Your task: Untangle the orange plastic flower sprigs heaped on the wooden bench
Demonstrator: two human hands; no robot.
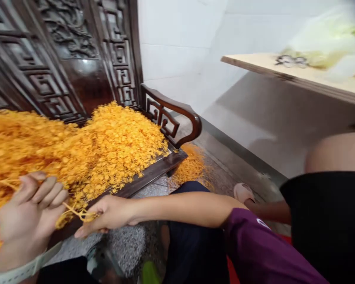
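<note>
My left hand [32, 209], with a pale band at the wrist, is closed with its fingers curled round thin orange plastic stems. My right hand [108, 215] is beside it, pinching a branched orange plastic stem [75, 212] that stretches between the two hands. Both hands are over the front edge of a dark wooden bench [144, 177]. On its seat lies a big heap of small orange plastic pieces [121, 138], many of them still on thin branches. What lies inside my left palm is partly hidden.
A carved armrest [192, 122] closes the bench's right end. Loose orange stems [192, 165] lie on the floor beneath it. At upper right, a wooden board [254, 65] bears glasses [291, 60] and a plastic bag [328, 43]. Another person's leg in black shorts [325, 221] is at right.
</note>
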